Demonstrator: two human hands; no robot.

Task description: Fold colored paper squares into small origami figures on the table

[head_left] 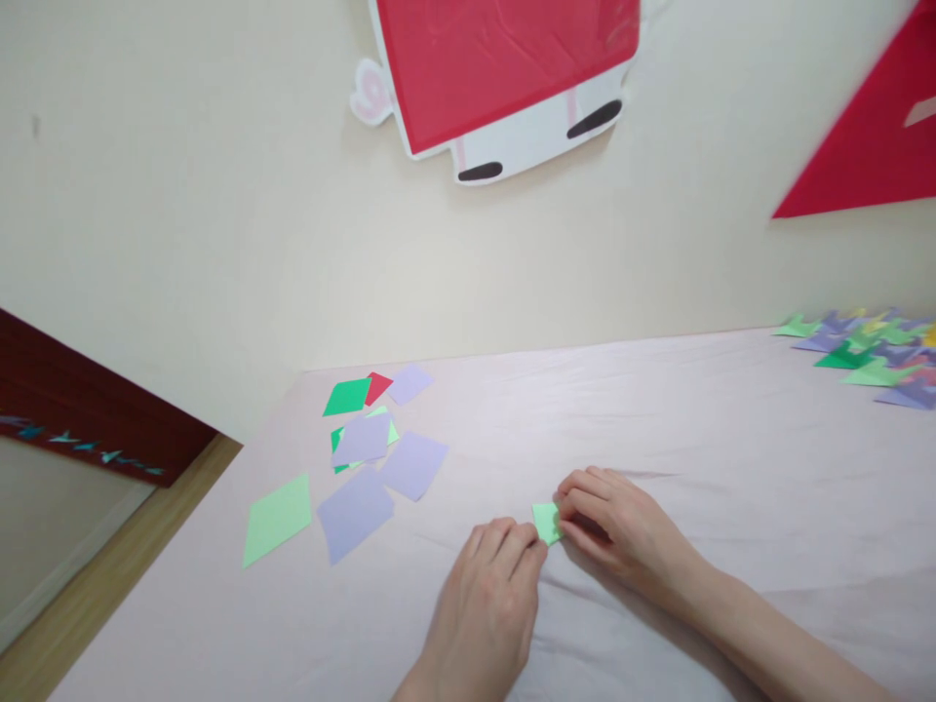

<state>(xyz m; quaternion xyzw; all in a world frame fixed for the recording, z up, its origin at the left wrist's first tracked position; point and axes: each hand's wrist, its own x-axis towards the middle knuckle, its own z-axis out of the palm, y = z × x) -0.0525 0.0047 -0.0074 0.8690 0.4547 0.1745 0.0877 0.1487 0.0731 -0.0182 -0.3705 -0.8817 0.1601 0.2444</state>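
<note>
A small piece of light green folded paper lies on the cloth-covered surface between my hands. My right hand has its thumb and fingers closed on the paper's right side and covers part of it. With fingers bent and held together, my left hand presses at the paper's lower left edge. Both hands hide some of the folds.
Purple paper squares, a light green square, a dark green one and a red piece lie to the left. Several folded paper shapes cluster at the far right. A wall bounds the back.
</note>
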